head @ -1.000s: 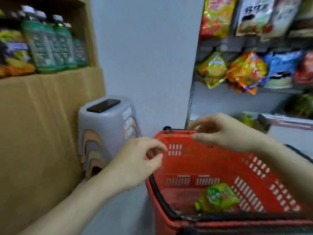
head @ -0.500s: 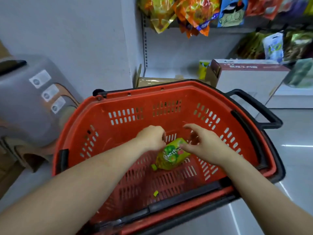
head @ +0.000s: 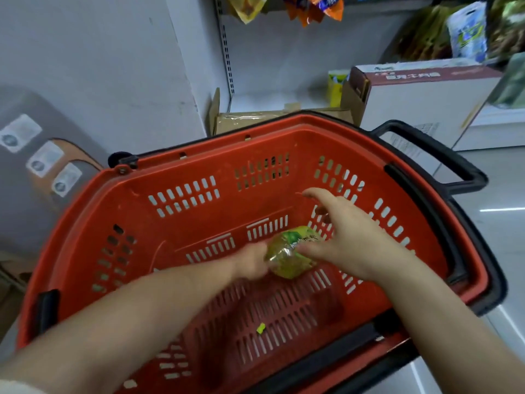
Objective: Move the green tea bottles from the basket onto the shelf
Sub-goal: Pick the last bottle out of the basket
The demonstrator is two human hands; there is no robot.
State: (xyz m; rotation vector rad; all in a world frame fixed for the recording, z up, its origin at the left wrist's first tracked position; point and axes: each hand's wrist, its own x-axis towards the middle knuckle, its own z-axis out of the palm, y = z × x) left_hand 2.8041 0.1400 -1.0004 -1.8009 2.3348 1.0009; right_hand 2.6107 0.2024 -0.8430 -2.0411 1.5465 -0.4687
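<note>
One green tea bottle (head: pixel 289 253) lies on its side inside the red basket (head: pixel 181 177), near the middle of the floor. My left hand (head: pixel 251 261) grips its cap end from the left. My right hand (head: pixel 346 237) rests over the bottle's right side, thumb on the label, forefinger stretched out above it. The bottle's neck is hidden behind my left hand. The shelf with the other green tea bottles is out of view.
A small green scrap (head: pixel 260 327) lies on the basket floor. A grey plastic stool (head: pixel 37 155) stands left of the basket. Behind it sit a cardboard box (head: pixel 255 119) and a white carton (head: pixel 423 92). Snack bags (head: pixel 312 7) hang above. The black handle (head: pixel 443 157) sticks out right.
Both hands went from the basket rim down into the basket. My left hand took hold of the bottle's cap end, and the bottle has turned and tilted up slightly.
</note>
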